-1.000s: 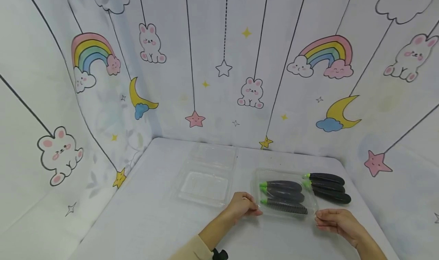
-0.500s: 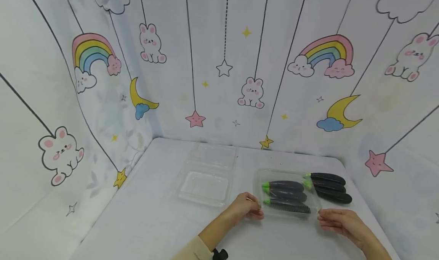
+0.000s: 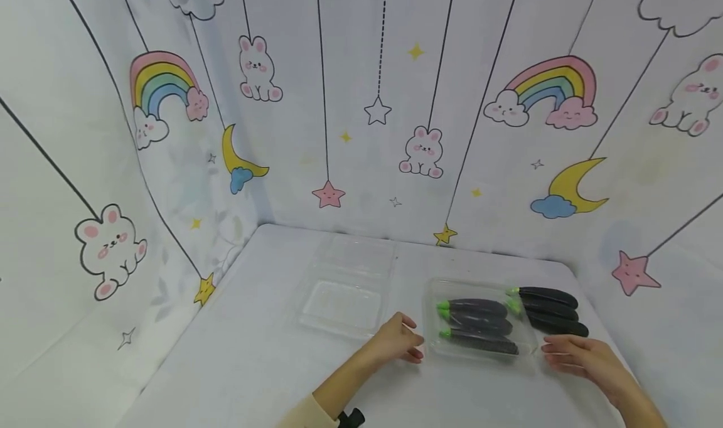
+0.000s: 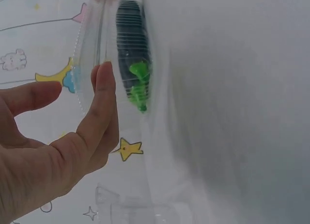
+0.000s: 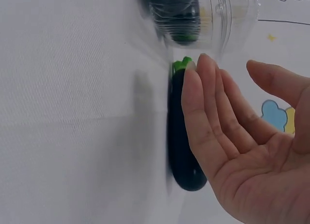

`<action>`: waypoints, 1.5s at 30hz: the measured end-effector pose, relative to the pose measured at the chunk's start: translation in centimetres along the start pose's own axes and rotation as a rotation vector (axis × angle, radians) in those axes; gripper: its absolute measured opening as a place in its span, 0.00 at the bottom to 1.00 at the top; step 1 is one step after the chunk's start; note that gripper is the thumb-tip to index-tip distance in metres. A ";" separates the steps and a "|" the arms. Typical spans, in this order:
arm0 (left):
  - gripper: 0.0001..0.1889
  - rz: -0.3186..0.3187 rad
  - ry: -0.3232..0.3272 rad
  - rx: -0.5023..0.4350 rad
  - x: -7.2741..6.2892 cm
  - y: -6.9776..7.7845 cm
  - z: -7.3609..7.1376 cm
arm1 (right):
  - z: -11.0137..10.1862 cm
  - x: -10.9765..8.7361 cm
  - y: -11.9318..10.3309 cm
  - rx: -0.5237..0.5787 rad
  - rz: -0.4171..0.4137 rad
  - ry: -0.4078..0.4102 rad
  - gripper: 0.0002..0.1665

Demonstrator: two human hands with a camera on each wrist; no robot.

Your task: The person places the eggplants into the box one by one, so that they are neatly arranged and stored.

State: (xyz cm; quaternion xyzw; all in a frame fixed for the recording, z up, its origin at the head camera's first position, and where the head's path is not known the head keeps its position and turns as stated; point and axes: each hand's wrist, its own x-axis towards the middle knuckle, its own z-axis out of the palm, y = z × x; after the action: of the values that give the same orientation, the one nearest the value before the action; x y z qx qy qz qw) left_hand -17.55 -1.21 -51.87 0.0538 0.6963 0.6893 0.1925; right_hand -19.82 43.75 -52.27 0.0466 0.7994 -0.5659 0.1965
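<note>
A clear plastic container [image 3: 480, 285] with three dark eggplants [image 3: 480, 326] inside stands on the right half of the table. Its lid seems to be down over them, seen edge-on in the left wrist view. Just off its left front corner is my left hand [image 3: 394, 341], thumb and fingers apart and holding nothing. On the other side, my right hand [image 3: 584, 359] is beside the front right corner, its fingers nearly straight and also holding nothing. Several loose eggplants [image 3: 548, 297] lie against the container's right side; one eggplant [image 5: 185, 136] shows behind my right fingers.
An opened clear container [image 3: 339, 305], its lid [image 3: 357, 252] folded back, lies left of the filled one. The white table [image 3: 237, 353] meets patterned cloth walls [image 3: 361, 158] at the back and sides.
Both hands have let go of the filled container and drawn apart, the left one leftward and the right one rightward. Before that, the container slid slightly to the right. The view has shifted a little.
</note>
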 end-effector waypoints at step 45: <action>0.23 0.061 0.658 0.397 -6.7 1.9 -23.6 | -1.2 4.8 2.0 -0.874 -0.585 0.648 0.26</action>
State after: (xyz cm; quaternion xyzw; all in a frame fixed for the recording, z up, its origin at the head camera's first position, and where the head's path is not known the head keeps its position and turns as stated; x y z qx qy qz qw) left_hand -19.81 -25.56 -49.24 -0.1133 0.8389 0.5269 -0.0761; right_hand -23.95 44.86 -55.51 -0.0899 0.9560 -0.1735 -0.2190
